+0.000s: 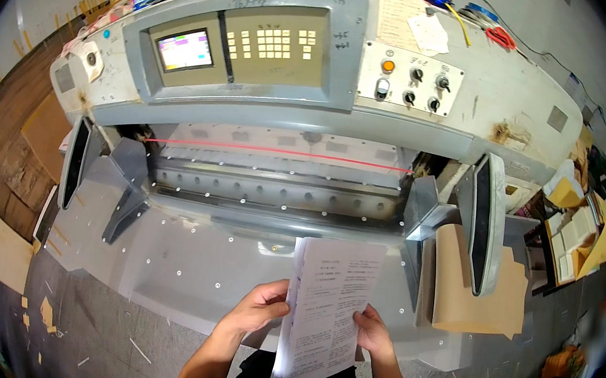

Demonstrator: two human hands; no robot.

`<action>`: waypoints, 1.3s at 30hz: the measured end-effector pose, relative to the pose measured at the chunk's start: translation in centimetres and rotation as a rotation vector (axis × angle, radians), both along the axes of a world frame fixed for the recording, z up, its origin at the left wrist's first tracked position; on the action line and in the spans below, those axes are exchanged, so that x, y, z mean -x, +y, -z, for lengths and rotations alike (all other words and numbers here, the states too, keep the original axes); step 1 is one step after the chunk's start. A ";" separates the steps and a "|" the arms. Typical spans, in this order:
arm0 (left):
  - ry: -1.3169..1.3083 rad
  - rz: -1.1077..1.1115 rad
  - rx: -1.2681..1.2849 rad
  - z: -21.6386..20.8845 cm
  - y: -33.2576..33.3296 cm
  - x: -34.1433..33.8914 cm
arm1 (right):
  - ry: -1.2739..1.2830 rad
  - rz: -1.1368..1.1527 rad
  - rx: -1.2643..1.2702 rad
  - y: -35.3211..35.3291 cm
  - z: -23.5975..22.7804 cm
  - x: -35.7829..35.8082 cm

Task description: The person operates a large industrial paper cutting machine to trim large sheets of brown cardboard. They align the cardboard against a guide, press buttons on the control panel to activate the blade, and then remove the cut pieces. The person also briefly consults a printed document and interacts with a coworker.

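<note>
A thick stack of printed white paper [326,317] stands tilted between my hands, over the front edge of the metal machine table [186,250]. My left hand [262,306] is closed on its left edge, thumb toward the front and fingers behind. On the right edge my right hand [372,329] grips it the same way, its fingers partly hidden behind the sheets. Beyond the stack is the paper cutting machine [251,121], with a red line across its opening and a dark slot below.
Grey side guards [131,171] flank the opening. Brown cardboard sheets [480,296] lie at the table's right. Above are a lit screen [185,50] and a knob panel [412,79]. Red-handled scissors [501,38] rest on top. Paper scraps [48,312] litter the floor.
</note>
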State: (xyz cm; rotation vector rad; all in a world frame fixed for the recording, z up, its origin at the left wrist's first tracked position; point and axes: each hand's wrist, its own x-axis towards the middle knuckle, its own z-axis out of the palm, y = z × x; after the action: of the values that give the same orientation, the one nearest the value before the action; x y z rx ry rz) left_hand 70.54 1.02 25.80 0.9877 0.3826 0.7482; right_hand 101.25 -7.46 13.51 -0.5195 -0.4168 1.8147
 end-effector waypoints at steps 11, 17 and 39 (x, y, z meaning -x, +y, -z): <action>0.029 0.340 -0.074 -3.7 1.6 -10.7 | 0.029 0.322 -0.079 -6.4 -2.2 -3.3; 0.052 0.667 -0.170 -4.8 -0.2 -16.7 | 0.025 0.644 -0.064 -13.7 -2.2 -3.4; 0.156 0.700 0.108 -1.8 -2.7 -17.7 | -0.085 0.888 0.190 -15.7 -6.0 0.1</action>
State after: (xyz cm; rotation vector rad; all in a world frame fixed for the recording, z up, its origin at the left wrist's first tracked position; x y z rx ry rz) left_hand 88.20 -1.72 27.58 0.9930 0.1842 0.0180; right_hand 101.15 -23.12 19.47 -0.7650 -0.0358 0.9760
